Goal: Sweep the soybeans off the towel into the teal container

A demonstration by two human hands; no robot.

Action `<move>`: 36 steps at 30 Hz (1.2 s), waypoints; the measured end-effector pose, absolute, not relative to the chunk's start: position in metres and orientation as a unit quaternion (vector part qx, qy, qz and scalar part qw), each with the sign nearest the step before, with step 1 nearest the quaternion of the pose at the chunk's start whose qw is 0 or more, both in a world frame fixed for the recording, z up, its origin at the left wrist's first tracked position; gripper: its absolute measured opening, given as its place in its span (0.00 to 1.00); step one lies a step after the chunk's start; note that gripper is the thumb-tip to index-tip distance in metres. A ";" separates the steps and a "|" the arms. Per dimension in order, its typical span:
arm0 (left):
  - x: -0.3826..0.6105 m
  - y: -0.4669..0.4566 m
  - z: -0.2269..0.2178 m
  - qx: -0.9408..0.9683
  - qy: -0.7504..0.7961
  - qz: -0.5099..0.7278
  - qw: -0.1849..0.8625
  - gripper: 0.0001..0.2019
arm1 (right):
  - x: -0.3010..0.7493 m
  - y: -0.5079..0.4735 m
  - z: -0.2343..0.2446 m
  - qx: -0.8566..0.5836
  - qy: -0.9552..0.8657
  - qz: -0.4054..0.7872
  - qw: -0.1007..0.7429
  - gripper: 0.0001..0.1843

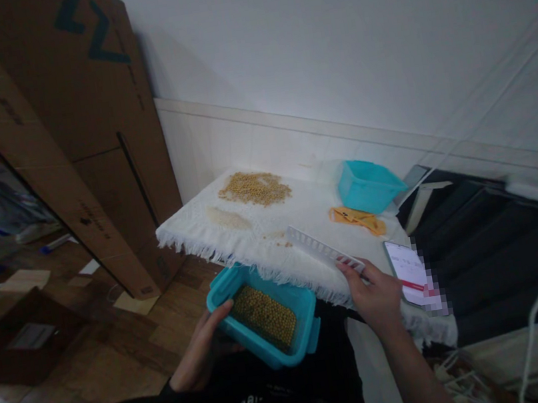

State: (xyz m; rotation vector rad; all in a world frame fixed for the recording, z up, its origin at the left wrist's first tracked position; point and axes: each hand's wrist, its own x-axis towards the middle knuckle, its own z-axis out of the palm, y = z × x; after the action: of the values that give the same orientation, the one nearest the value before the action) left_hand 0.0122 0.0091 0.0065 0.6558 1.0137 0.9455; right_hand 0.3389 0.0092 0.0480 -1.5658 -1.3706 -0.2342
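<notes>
My left hand (201, 352) grips the near left side of a teal plastic container (226, 287) partly filled with yellow-brown beans (264, 315), held just below the table's front edge. My right hand (374, 293) is closed on the near end of a long white flat ruler-like strip (317, 247) that lies on the white fringed cloth (213, 236). A pile of the same beans (253, 188) lies at the far side of the cloth. A small heap of white grains (229, 218) is left of centre, and a few stray beans (279, 239) sit near the strip's far end.
A second teal container (366, 185) stands at the cloth's far right, with a yellow object (356, 218) in front of it. A phone (412, 272) with a lit screen lies by my right hand. Tall cardboard boxes (85, 121) stand left; a dark surface (508, 246) with a white cable is right.
</notes>
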 end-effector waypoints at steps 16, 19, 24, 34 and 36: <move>0.005 0.012 0.004 0.293 0.467 0.437 0.711 0.38 | 0.313 0.007 0.054 -0.553 -0.667 -0.089 0.492 0.13; 0.004 0.013 0.004 0.288 0.476 0.452 0.697 0.34 | 0.307 -0.007 0.054 -0.544 -0.681 -0.107 0.479 0.14; 0.003 0.012 0.008 0.286 0.480 0.456 0.693 0.34 | 0.303 -0.022 0.060 -0.537 -0.702 -0.083 0.461 0.14; 0.003 0.016 0.003 0.289 0.471 0.444 0.706 0.40 | 0.349 0.032 0.057 -0.653 -0.539 -0.060 0.528 0.26; 0.002 0.015 0.001 0.299 0.469 0.443 0.703 0.39 | 0.353 0.036 0.054 -0.659 -0.539 -0.048 0.522 0.27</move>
State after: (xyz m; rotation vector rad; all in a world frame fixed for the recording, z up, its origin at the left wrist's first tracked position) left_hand 0.0020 0.0154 0.0008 0.6647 1.0427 0.9866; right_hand 0.3529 0.0358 0.0545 -1.5785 -1.2905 -0.1159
